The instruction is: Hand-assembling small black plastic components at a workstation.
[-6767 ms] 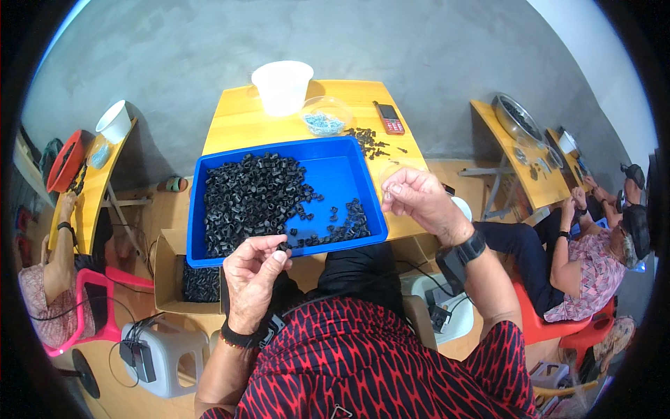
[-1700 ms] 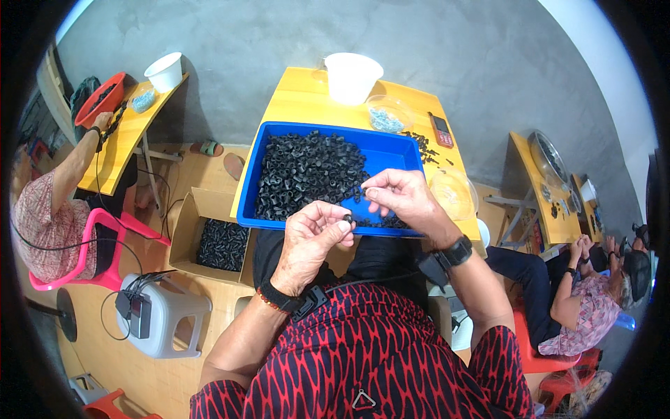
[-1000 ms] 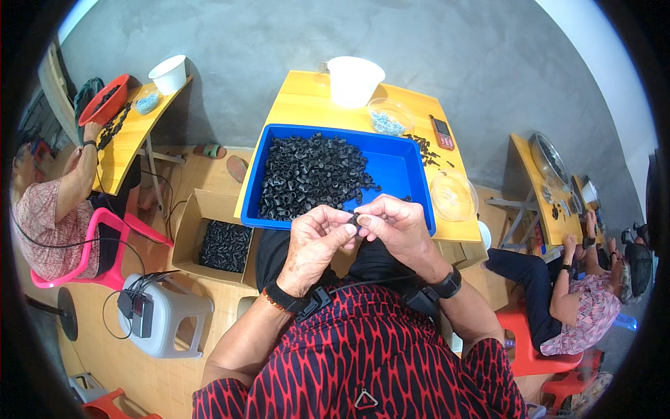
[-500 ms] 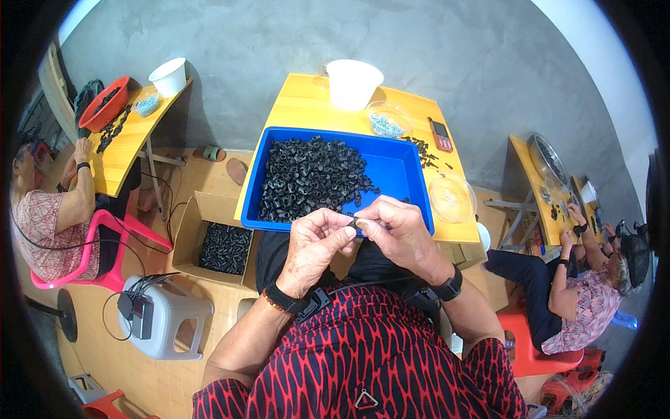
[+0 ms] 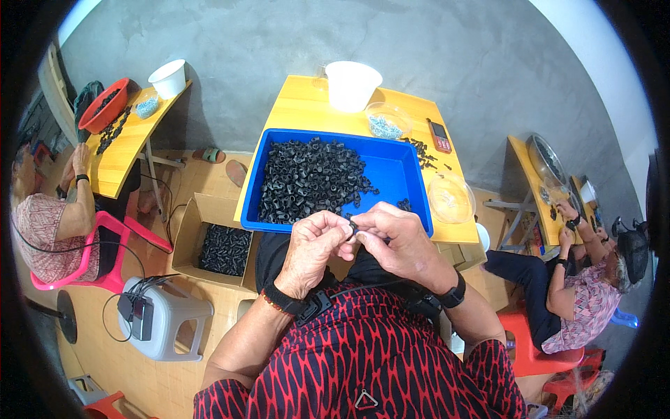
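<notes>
Both of my hands meet at the near edge of a blue tray. A small black part is pinched between the fingertips of my left hand and my right hand; the fingers cover most of it. Inside the tray, a heap of small black plastic parts fills the left and middle, with a few loose ones near the right front corner. Beyond the tray, a clear bowl of small silvery screws stands beside scattered dark pieces.
A white bucket stands at the yellow table's back. On the right are a phone and a clear dish. A cardboard box of black parts and a grey stool are at floor left. Co-workers sit at side tables.
My hands have shifted slightly, and the right fingers have turned around the small black part. The right-hand co-worker's hands have moved a little.
</notes>
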The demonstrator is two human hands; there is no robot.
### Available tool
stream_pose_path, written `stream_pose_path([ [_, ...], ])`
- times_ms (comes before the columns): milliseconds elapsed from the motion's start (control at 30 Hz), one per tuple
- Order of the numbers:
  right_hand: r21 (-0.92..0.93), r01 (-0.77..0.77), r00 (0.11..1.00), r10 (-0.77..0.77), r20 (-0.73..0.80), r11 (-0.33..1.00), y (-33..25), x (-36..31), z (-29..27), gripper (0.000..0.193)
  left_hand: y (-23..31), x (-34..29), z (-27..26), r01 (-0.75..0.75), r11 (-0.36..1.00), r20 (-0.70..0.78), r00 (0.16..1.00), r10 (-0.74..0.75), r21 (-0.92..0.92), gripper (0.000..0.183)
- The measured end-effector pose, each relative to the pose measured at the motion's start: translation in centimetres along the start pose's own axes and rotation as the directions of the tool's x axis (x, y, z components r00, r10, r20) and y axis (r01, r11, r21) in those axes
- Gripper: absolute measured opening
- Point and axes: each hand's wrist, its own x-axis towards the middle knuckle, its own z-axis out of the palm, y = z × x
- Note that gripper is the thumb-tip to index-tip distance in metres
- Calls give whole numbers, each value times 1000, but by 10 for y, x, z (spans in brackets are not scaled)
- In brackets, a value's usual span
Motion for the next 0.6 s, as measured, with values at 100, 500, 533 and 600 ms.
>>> stream_pose_path([
  [100,123,-195,981,194,22,973,-8,2,-1,24,1,-1,-1,33,998,10,999,-32,-60,4],
  [500,-183,-43,992,64,109,982,-7,7,9,26,-1,-1,2,17,1000,-12,1000,-17,8,9],
  [533,-184,-43,992,64,110,982,-5,6,9,26,-1,0,2,17,1000,-12,1000,-17,8,9],
  [600,-193,-51,994,68,82,980,-2,4,9,25,-3,0,2,19,1000,22,1000,-19,-19,11],
])
